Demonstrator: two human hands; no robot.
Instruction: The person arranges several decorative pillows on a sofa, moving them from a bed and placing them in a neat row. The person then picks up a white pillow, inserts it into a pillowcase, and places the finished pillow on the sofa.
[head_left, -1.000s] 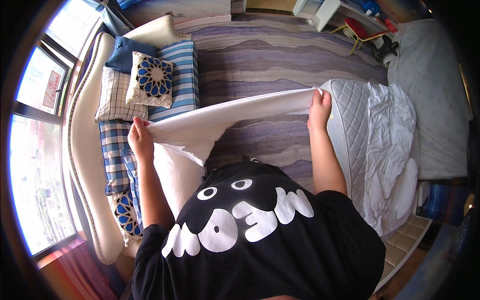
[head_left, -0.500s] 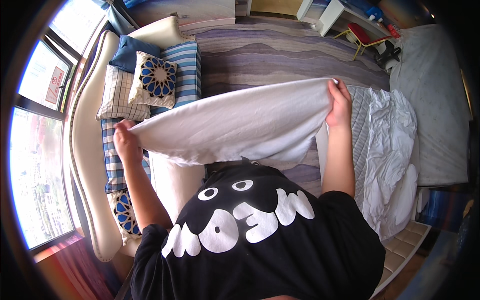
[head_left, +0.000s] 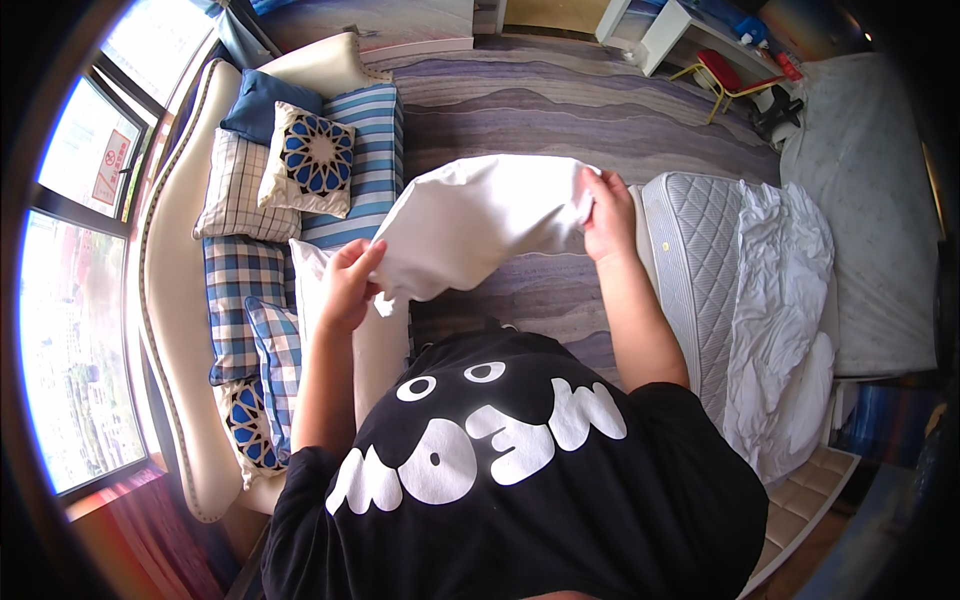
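A white cloth (head_left: 490,215), possibly a pillowcase, hangs in front of my chest between my two hands. My left hand (head_left: 350,285) pinches its near left corner between thumb and fingers, and a small crumpled end dangles there. At the opposite end, my right hand (head_left: 607,215) grips the upper right corner. The cloth bows upward in the middle and sags below. Behind my left hand a white piece of fabric (head_left: 308,268) lies on the sofa, partly hidden by my forearm.
On the left is a cream sofa (head_left: 165,290) with several patterned cushions (head_left: 315,155) and a blue cushion (head_left: 262,105). A mattress (head_left: 680,240) with a rumpled white sheet (head_left: 785,310) lies to the right. Farther off are a red chair (head_left: 722,72) and a grey-covered object (head_left: 865,210).
My hands have come closer together, the left moving rightward and the right moving leftward. The cloth, stretched wide before, now bunches and arches between them.
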